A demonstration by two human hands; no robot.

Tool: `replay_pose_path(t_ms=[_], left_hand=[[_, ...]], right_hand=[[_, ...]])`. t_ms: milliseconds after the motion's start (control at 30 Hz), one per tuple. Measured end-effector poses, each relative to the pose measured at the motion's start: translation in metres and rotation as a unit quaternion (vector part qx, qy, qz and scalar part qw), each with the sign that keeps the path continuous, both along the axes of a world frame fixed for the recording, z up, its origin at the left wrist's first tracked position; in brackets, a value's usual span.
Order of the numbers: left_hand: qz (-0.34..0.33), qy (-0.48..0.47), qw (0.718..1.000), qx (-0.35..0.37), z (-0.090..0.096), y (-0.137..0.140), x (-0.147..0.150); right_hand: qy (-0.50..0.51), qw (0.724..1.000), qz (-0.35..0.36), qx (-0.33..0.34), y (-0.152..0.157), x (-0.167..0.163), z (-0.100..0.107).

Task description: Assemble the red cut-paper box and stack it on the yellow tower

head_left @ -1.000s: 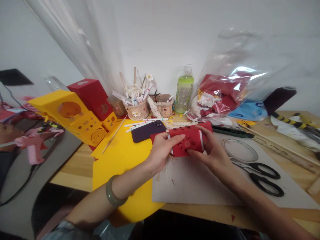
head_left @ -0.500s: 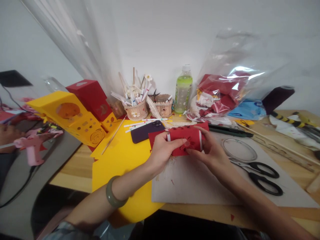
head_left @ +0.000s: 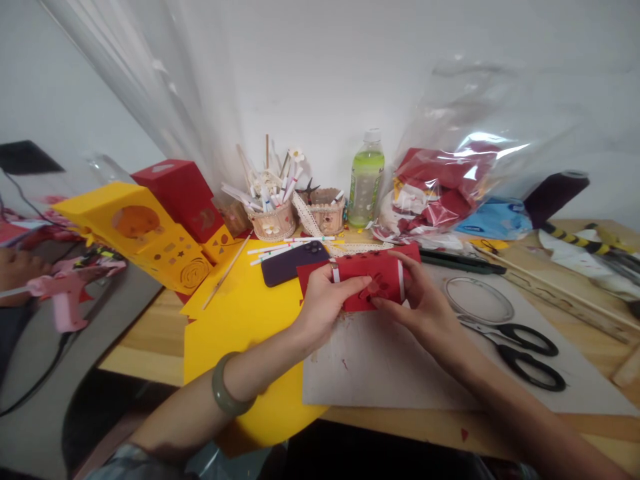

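Between my two hands is a piece of red paper (head_left: pixel 376 270) with small cut-outs and white strips near both ends. My left hand (head_left: pixel 325 297) grips its left side, thumb stretched across the front. The right side is held by my right hand (head_left: pixel 413 293), with the thumb near the lower edge and fingers behind. A flower-like red shape (head_left: pixel 374 288) shows on the paper by my thumbs. Below lies a pale board (head_left: pixel 390 373), and a dark phone (head_left: pixel 287 267) rests just beyond my left hand. Fingertips behind the paper are hidden.
Black-handled scissors (head_left: pixel 530 353) and a clear ring (head_left: pixel 479 299) lie to the right. Yellow sheets (head_left: pixel 240 333) spread left, beneath a yellow box (head_left: pixel 135 220). A green bottle (head_left: pixel 367 180) stands behind. At far left another person's hand (head_left: pixel 23 270) is near a pink glue gun (head_left: pixel 65 293).
Very little differs. My left thumb has shifted slightly left on the red paper, while both hands keep their hold.
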State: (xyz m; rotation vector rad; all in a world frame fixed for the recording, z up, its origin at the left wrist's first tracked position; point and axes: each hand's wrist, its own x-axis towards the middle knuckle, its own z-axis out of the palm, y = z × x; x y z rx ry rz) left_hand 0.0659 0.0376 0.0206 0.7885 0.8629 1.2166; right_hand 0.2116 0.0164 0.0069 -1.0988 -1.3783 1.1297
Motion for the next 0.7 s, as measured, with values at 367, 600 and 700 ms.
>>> replay_pose_path(t_ms=[367,600,700], left_hand=[[-0.007,0.267,0.928,0.261,-0.001,-0.002,-0.011],[-0.106,0.383,0.797,0.454,-0.01,0.007,-0.035],[-0.106,0.296,0.882,0.35,-0.013,0.008,-0.04]], right_hand=[[-0.11,0.981,-0.056,0.152,-0.002,0.006,-0.009],[-0.214,0.968,-0.01,0.131,-0.01,0.033,-0.001],[-0.222,0.969,-0.014,0.105,-0.015,0.045,0.005]])
